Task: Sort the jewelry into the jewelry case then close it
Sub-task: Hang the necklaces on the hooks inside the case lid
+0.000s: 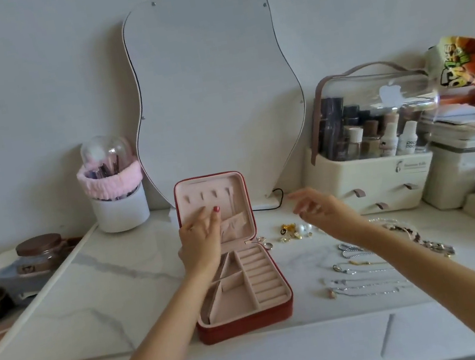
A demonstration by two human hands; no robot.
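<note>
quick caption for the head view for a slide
Left hand props the red jewelry case lid open; right hand hovers over loose jewelry on the marble table.

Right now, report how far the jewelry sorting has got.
Done: the jewelry case stands open, its compartments showing no jewelry. In hand: the left hand rests on the lid lining; the right hand hovers empty above the earrings. Left: earrings, rings and chains all lie on the table; then closing.
</note>
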